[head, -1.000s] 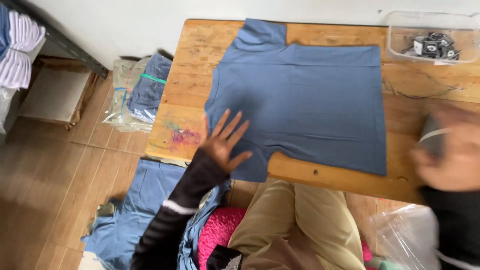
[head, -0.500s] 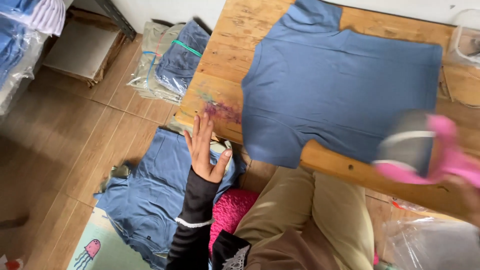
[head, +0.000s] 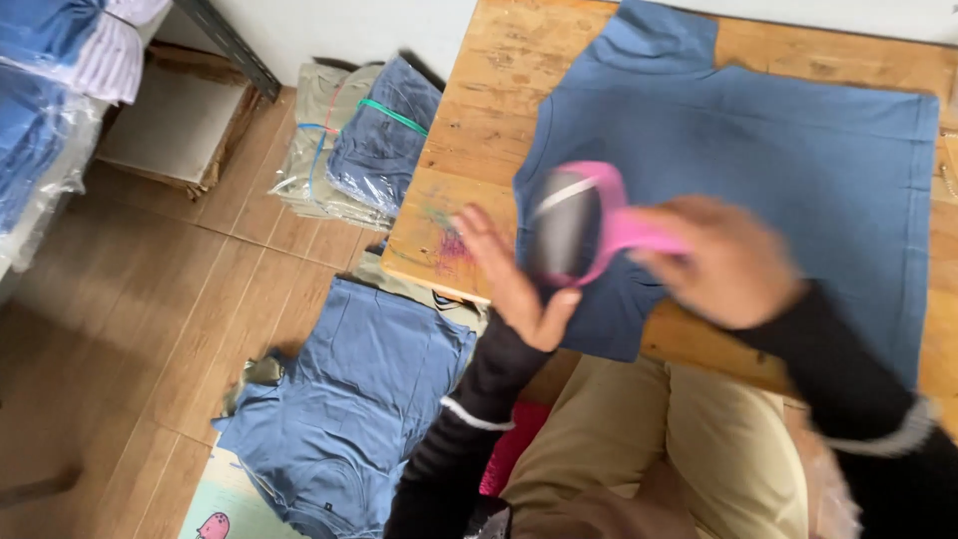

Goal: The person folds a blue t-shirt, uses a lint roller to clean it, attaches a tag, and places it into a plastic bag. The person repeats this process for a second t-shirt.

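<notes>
Right hand (head: 723, 262) clasped around pink lint roller (head: 584, 225) over blue shirt (head: 758, 170)

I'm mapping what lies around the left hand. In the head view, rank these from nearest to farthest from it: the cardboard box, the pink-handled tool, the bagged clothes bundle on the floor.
1. Pink-handled tool: right beside the left hand, over the table.
2. Bagged clothes bundle: floor, up-left.
3. Cardboard box: far left, under the shelf.
</notes>
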